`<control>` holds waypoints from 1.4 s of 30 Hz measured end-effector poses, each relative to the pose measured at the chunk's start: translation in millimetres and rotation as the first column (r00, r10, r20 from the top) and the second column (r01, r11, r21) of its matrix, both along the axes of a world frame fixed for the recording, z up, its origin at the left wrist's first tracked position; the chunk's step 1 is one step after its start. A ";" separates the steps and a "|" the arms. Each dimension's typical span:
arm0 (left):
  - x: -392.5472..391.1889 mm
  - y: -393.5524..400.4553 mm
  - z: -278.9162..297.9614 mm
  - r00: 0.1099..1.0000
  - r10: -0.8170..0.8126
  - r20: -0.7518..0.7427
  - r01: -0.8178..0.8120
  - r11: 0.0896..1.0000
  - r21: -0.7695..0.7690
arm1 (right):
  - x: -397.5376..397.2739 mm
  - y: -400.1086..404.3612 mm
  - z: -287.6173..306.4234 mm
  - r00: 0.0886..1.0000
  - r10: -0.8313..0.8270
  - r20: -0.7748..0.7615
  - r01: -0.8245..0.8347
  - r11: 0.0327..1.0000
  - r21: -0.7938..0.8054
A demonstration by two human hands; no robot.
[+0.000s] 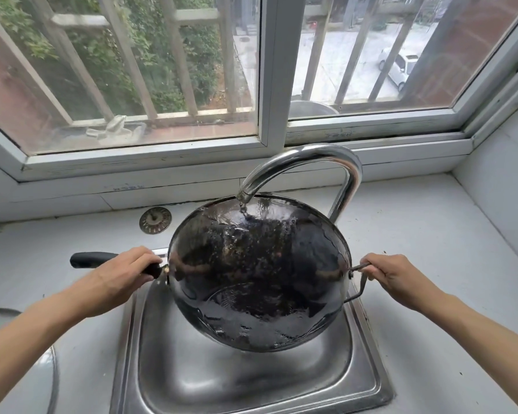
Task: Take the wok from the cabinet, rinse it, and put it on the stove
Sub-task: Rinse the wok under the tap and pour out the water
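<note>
Currently left hand clamped round wok long handle, right hand curled on wire loop handle; wok tilted over sink, frame centre, under running faucet. Fingertips hidden.

Head camera looks down, close over sink.

wok under running faucet, over sink

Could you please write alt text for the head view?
Two hands hold a black wok tilted over a steel sink under a running tap: left hand on the long handle, right hand on the wire loop.
</note>
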State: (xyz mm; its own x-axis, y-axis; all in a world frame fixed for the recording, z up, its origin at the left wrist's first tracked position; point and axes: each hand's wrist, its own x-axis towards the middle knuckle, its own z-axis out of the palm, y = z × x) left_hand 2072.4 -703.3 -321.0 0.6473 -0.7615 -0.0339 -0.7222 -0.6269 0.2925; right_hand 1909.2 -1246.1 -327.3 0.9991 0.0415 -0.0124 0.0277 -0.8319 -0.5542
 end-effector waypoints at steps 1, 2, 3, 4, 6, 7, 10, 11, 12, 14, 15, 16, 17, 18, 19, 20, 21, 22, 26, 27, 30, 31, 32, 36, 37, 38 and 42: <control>1.0 -2.7 2.3 1.000 -0.001 0.003 0.001 1.000 0.003 | -2.1 -0.8 -0.5 1.000 -0.005 0.011 0.005 1.000 0.010; 1.9 -5.0 4.2 1.000 -0.005 0.005 0.005 1.000 0.005 | -4.0 -1.4 -0.6 1.000 -0.010 0.019 0.010 1.000 0.018; 2.8 -7.0 5.8 1.000 -0.007 0.006 0.007 1.000 0.011 | -5.9 -2.7 -0.8 0.999 -0.018 0.029 0.018 1.000 0.024; 3.7 -8.8 7.8 1.000 -0.009 0.004 0.009 1.000 0.019 | -7.7 -3.5 -1.1 0.999 -0.023 0.028 0.022 0.999 0.037; 5.8 -11.7 10.5 1.000 -0.013 -0.011 0.013 0.999 0.037 | -9.9 -2.8 0.3 1.000 -0.027 0.010 0.027 0.999 0.039; 6.5 -13.3 11.8 1.000 -0.018 -0.011 0.018 0.999 0.040 | -9.9 -3.5 0.4 0.999 -0.037 -0.012 0.037 0.999 0.023; 8.4 -17.3 14.3 1.000 -0.022 0.005 0.022 0.999 0.032 | -7.7 -7.9 0.2 0.999 -0.047 -0.013 0.047 0.999 0.005; 8.8 -17.8 15.0 1.000 -0.021 0.005 0.021 0.999 0.031 | -6.5 -7.9 2.6 0.999 -0.046 -0.020 0.046 0.999 0.008; 9.1 -17.5 15.4 1.000 -0.021 0.003 0.021 0.999 0.031 | -4.8 -7.0 5.8 0.999 -0.037 -0.025 0.037 0.999 0.014; 9.0 -13.8 15.2 1.000 -0.023 -0.007 0.023 0.999 0.033 | -0.4 -4.5 12.0 1.000 -0.018 -0.012 0.018 0.999 0.039; 8.3 -10.4 14.5 1.000 -0.024 -0.008 0.025 0.999 0.032 | 2.7 -3.0 14.3 1.000 -0.010 -0.005 0.010 0.999 0.034; 7.1 -6.6 13.9 1.000 -0.023 -0.005 0.024 0.999 0.028 | 6.3 -2.3 15.1 1.000 0.000 0.000 0.000 0.999 0.032; 5.9 -2.2 12.7 1.000 -0.015 -0.005 0.016 1.000 0.022 | 10.5 -1.0 17.6 1.000 0.009 -0.006 -0.009 0.999 0.031; 4.6 1.8 11.4 1.000 -0.010 -0.008 0.010 1.000 0.017 | 14.6 0.2 20.0 1.000 0.024 -0.003 -0.024 1.000 0.018; 2.8 5.4 10.2 1.000 -0.005 -0.010 0.005 1.000 0.014 | 18.6 2.4 22.3 0.999 0.035 -0.002 -0.035 0.999 0.002; 1.1 11.0 9.7 1.000 0.001 -0.005 -0.001 1.000 0.005 | 24.1 6.1 23.8 0.999 0.043 -0.007 -0.044 0.999 -0.014; -0.3 15.7 9.6 1.000 0.003 0.004 -0.003 1.000 -0.005 | 29.3 9.8 25.5 0.999 0.040 -0.027 -0.040 0.999 -0.022; -1.8 18.3 9.5 1.000 0.001 0.006 -0.001 1.000 -0.007 | 32.9 10.8 25.7 0.998 0.043 -0.041 -0.044 0.999 -0.027; -6.5 33.9 10.0 1.000 0.007 -0.004 -0.007 1.000 -0.015 | 46.7 22.8 29.1 0.995 0.080 -0.063 -0.085 0.993 -0.079; -7.2 38.6 8.7 1.000 0.013 -0.009 -0.013 1.000 -0.016 | 49.8 26.4 30.7 0.994 0.086 -0.061 -0.091 0.993 -0.081; -9.2 49.8 6.2 0.999 0.041 0.004 -0.041 0.999 -0.022 | 57.7 35.5 31.6 0.992 0.120 -0.033 -0.122 0.988 -0.093; -10.1 52.9 6.0 0.999 0.050 0.003 -0.050 0.998 -0.028 | 59.8 39.7 33.1 0.991 0.126 -0.034 -0.129 0.986 -0.102; -11.3 55.9 6.5 0.998 0.060 -0.003 -0.060 0.998 -0.030 | 62.0 42.8 33.1 0.990 0.135 -0.035 -0.138 0.984 -0.108; -15.3 67.9 8.3 0.997 0.073 -0.022 -0.074 0.997 -0.035 | 71.2 54.3 38.3 0.986 0.136 -0.097 -0.145 0.985 -0.091; -15.2 70.0 8.4 0.997 0.077 -0.024 -0.078 0.996 -0.039 | 72.6 56.8 39.8 0.985 0.139 -0.103 -0.149 0.984 -0.094; -15.1 71.4 8.6 0.996 0.081 -0.026 -0.082 0.996 -0.043 | 73.7 57.6 39.3 0.984 0.148 -0.102 -0.157 0.983 -0.093; -14.0 73.6 3.8 0.997 0.070 -0.025 -0.071 0.996 -0.058 | 74.5 58.7 41.0 0.985 0.156 -0.070 -0.162 0.983 -0.089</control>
State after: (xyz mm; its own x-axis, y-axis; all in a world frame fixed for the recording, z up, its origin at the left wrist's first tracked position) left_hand 2058.3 -629.7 -317.2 0.6991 -0.7150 -0.0058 -0.6695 -0.6573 0.3460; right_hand 1983.7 -1187.3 -286.2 0.9769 0.1953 -0.0862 0.1312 -0.8680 -0.4789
